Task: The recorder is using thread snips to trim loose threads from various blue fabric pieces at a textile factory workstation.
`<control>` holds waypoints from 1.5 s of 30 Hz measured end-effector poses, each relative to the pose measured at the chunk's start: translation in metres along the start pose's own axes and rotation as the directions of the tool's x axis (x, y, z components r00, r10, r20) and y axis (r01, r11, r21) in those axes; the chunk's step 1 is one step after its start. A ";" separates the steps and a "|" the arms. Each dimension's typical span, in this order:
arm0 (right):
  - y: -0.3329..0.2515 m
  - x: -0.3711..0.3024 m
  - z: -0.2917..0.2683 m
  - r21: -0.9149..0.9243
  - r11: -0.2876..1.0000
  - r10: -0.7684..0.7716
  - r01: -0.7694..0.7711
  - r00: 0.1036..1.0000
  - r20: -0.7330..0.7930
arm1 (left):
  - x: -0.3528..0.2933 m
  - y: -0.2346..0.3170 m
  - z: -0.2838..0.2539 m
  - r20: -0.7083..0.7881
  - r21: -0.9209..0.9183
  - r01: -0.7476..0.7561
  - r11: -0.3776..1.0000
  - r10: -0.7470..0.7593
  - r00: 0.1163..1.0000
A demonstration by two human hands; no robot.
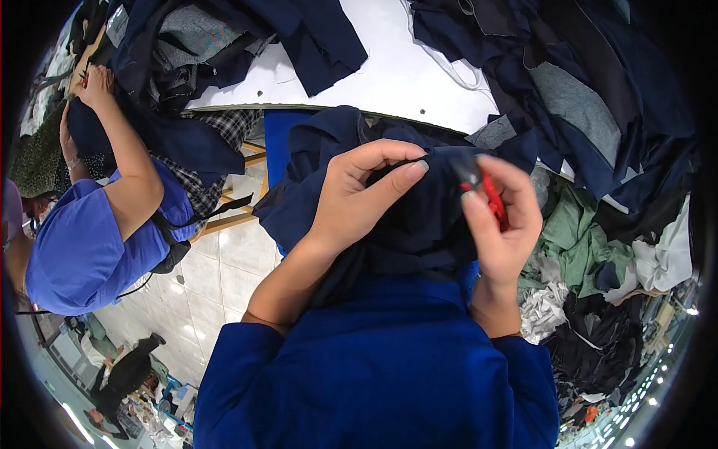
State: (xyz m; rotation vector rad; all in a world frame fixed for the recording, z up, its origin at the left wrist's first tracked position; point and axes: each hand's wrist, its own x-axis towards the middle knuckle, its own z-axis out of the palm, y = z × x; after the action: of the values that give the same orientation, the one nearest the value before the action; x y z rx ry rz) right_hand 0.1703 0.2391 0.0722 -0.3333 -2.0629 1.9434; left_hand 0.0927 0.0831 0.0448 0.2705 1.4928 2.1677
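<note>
Navy cloth (419,224) is lying bunched before the blue shirt (389,359), probably handling soft and light; left hand (350,191) is pinching its top, a sensible hold; right hand (510,228), apart, is gripping red snips (493,200).

Bright white light fills the room, with lamps (77,423) showing near the lower rim and glints on the floor (235,262); the table (389,67) shines palest, while folds in the cloth (413,224) sink into shadow. Motion blurs the right hand (510,217) and snips (492,200). Fisheye distortion bends the outer scene toward black corners.
</note>
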 end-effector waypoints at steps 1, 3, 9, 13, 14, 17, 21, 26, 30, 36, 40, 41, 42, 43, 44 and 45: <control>0.000 0.003 0.004 0.134 0.991 0.004 0.007 0.997 -0.080 | 0.000 0.000 0.000 0.008 -0.015 0.009 1.000 -0.009 1.000; 0.009 0.009 -0.003 0.218 0.975 0.033 -0.035 0.999 0.012 | -0.002 -0.001 -0.001 0.071 -0.030 0.008 1.000 -0.006 0.997; 0.007 0.022 0.005 0.320 0.886 0.237 -0.335 0.921 0.308 | -0.004 0.000 -0.003 0.240 0.019 -0.005 1.000 0.000 0.971; 0.001 0.024 0.003 0.262 0.909 0.276 -0.325 0.939 0.205 | -0.004 0.009 -0.002 0.250 0.106 0.060 0.993 -0.084 0.965; 0.000 0.024 0.003 0.249 0.925 0.250 -0.289 0.952 0.175 | -0.004 0.010 -0.001 0.230 0.136 0.058 0.989 -0.089 0.969; 0.000 0.024 0.007 0.238 0.942 0.210 -0.237 0.968 0.134 | -0.001 0.007 -0.002 0.250 0.153 0.006 0.988 -0.044 0.967; 0.003 0.025 0.013 0.314 0.912 0.240 -0.263 0.964 0.110 | 0.003 -0.011 0.003 0.226 -0.018 -0.137 0.990 0.137 0.964; 0.012 0.024 0.018 0.312 0.917 0.255 -0.248 0.967 0.020 | 0.005 -0.012 0.008 0.172 0.026 -0.357 0.934 0.348 0.922; 0.010 0.022 0.024 0.407 0.889 0.267 -0.209 0.960 -0.088 | 0.006 -0.005 0.005 0.179 0.108 -0.391 0.914 0.369 0.912; 0.008 0.003 0.016 -0.085 0.992 -0.101 0.091 0.988 -0.118 | 0.005 -0.009 0.007 0.077 0.158 -0.360 0.919 0.352 0.933; 0.001 0.000 0.011 -0.311 0.908 -0.297 0.281 0.955 -0.005 | 0.007 -0.013 0.007 0.046 0.202 -0.404 0.892 0.403 0.914; 0.001 0.001 0.012 -0.312 0.908 -0.297 0.281 0.955 -0.004 | 0.008 -0.014 0.008 0.026 0.212 -0.420 0.882 0.424 0.905; 0.002 0.003 0.013 -0.340 0.888 -0.326 0.310 0.945 0.009 | 0.008 -0.015 0.008 0.026 0.212 -0.420 0.882 0.425 0.905; 0.002 0.004 0.014 -0.368 0.867 -0.355 0.337 0.935 0.022 | 0.009 -0.015 0.009 0.024 0.228 -0.446 0.865 0.453 0.891; 0.001 0.004 0.014 -0.367 0.867 -0.354 0.337 0.935 0.023 | 0.009 -0.016 0.009 0.023 0.245 -0.470 0.848 0.480 0.877; 0.001 0.004 0.014 -0.369 0.865 -0.356 0.341 0.934 0.029 | 0.009 -0.016 0.009 0.022 0.246 -0.470 0.848 0.480 0.877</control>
State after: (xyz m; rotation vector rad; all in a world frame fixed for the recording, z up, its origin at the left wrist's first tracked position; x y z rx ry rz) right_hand 0.1617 0.2277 0.0708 -0.0626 -2.2698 1.3276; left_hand 0.0937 0.0995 0.0326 0.7597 1.8764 2.3594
